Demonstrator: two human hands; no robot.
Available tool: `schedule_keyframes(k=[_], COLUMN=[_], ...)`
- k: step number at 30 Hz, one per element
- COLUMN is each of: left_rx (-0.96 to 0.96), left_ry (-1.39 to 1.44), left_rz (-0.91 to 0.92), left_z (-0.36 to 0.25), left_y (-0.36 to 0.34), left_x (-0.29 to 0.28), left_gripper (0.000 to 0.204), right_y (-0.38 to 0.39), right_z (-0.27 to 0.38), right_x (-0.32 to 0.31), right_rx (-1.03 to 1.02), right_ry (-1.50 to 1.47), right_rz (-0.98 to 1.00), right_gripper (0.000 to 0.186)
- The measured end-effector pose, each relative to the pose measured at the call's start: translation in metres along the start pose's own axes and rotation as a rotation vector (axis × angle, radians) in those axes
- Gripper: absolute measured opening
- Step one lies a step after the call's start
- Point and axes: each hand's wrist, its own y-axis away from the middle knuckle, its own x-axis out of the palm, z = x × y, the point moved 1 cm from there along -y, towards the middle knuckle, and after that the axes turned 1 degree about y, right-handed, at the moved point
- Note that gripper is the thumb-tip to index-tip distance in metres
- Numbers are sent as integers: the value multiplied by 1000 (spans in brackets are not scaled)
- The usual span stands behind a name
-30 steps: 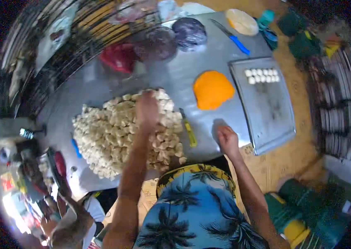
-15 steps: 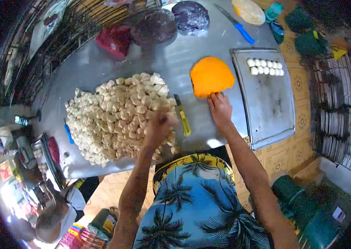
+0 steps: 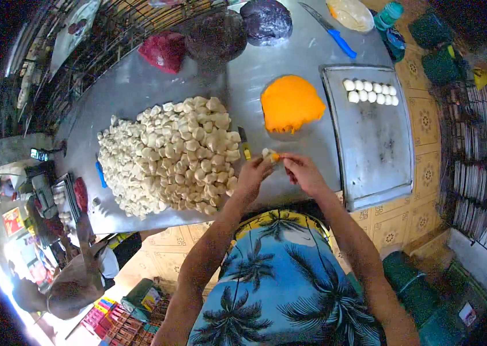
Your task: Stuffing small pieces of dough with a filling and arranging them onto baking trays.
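Note:
Just above the table's near edge, my left hand [image 3: 252, 177] is closed on a small pale dough piece [image 3: 267, 153]. My right hand [image 3: 306, 174] pinches a bit of orange filling [image 3: 276, 156] against that dough, so the two hands almost meet. Beyond them lies a flat orange mass [image 3: 292, 102] with a ragged near edge. To the left spreads a big heap of pale dough pieces [image 3: 168, 155]. A yellow utility knife [image 3: 246, 151] rests between the heap and my hands, partly covered by the left one.
A metal tray [image 3: 370, 167] on the right bears rows of white balls [image 3: 370, 92]. At the back lie a blue-handled knife [image 3: 341, 44], a dark purple lump [image 3: 266, 22] and a red bundle [image 3: 164, 52]. Another person [image 3: 73, 288] is at the lower left.
My left hand has come right from the heap with a dough piece. The right hand has drawn back from the orange mass with a bit of it, and the two have come together.

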Motion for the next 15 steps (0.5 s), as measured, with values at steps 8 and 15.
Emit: schedule_keyframes(k=[8, 15], left_rx=[-14, 269], left_ry=[228, -255], left_rz=[151, 517], left_z=[-6, -16], left_y=[-15, -24], left_x=[25, 8], left_gripper=[32, 31], right_y=[21, 18], right_z=[-22, 2], right_x=[30, 20], right_rx=[-712, -447], right_ry=[726, 350], right_rz=[-462, -532], right_gripper=[41, 27])
